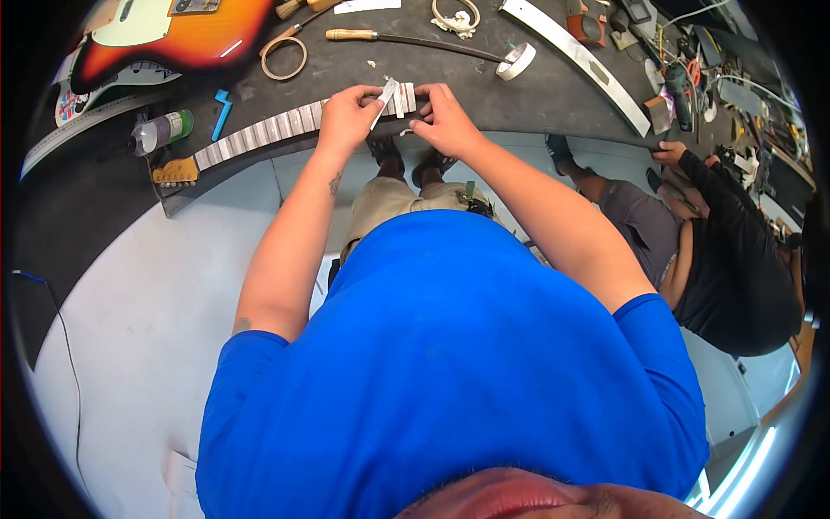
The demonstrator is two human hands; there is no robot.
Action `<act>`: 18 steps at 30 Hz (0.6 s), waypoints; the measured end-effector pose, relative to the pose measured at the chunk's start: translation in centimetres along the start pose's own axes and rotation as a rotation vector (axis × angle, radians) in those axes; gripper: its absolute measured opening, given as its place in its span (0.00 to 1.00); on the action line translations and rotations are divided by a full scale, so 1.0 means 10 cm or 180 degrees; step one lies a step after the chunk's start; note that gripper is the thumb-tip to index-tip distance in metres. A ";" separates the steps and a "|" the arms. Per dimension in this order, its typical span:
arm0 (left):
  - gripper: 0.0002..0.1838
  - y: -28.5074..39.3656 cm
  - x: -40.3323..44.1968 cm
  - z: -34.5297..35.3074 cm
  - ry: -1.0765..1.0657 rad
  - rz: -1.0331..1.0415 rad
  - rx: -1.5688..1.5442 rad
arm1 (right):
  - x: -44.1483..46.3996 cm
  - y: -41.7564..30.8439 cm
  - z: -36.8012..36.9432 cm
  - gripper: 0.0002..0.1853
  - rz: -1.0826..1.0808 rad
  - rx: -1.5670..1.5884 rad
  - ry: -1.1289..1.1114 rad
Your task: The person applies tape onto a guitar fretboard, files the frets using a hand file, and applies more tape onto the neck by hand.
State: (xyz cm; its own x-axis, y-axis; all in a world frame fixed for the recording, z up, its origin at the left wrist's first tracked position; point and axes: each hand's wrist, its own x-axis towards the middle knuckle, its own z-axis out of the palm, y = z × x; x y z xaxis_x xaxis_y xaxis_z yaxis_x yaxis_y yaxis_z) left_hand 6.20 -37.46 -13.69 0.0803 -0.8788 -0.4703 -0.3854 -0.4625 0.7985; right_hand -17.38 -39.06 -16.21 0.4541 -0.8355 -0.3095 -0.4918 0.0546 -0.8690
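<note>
A guitar neck (pixel 259 131) lies along the near edge of the bench, its fretboard covered with pale tape between the frets. Its wooden headstock (pixel 175 171) points left. My left hand (pixel 347 119) pinches a pale strip (pixel 386 99), which looks like masking tape, slanting over the neck near its right end. My right hand (pixel 448 123) is curled at that right end, fingertips against it and thumb on the near side. A small pale scrap shows by the right thumb; whether the thumb holds it is unclear.
A sunburst guitar body (pixel 173 43), a bottle (pixel 162 132) and a blue crank tool (pixel 222 114) are at left. Beyond my hands lie a wooden-handled file (pixel 415 40), a tape roll (pixel 516 62) and a long metal straightedge (pixel 579 65). Another person (pixel 726 242) stands at right.
</note>
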 end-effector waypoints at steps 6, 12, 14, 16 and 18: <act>0.18 0.09 -0.03 0.03 0.0172 0.0072 0.0371 | -0.01 0.02 0.01 0.34 -0.0012 -0.0014 0.0040; 0.16 0.15 -0.04 0.10 0.0403 0.0116 0.0555 | -0.02 0.00 0.00 0.35 -0.0003 0.0034 0.0053; 0.16 0.11 -0.04 0.13 0.0521 0.0198 0.0569 | -0.01 0.02 0.01 0.35 -0.0013 0.0032 0.0058; 0.16 0.11 -0.05 0.15 0.0584 0.0220 0.0525 | -0.01 0.03 0.01 0.35 -0.0038 0.0000 0.0068; 0.17 0.12 -0.07 0.16 0.0593 0.0185 0.0432 | 0.00 0.03 0.01 0.35 0.0005 0.0018 0.0052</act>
State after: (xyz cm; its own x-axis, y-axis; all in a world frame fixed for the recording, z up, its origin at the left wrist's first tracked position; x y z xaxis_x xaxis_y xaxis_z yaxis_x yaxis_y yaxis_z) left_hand 4.24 -37.17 -13.03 0.2178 -0.9158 -0.3375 -0.5133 -0.4016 0.7584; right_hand -17.45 -38.95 -16.51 0.4412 -0.8442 -0.3046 -0.4884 0.0589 -0.8706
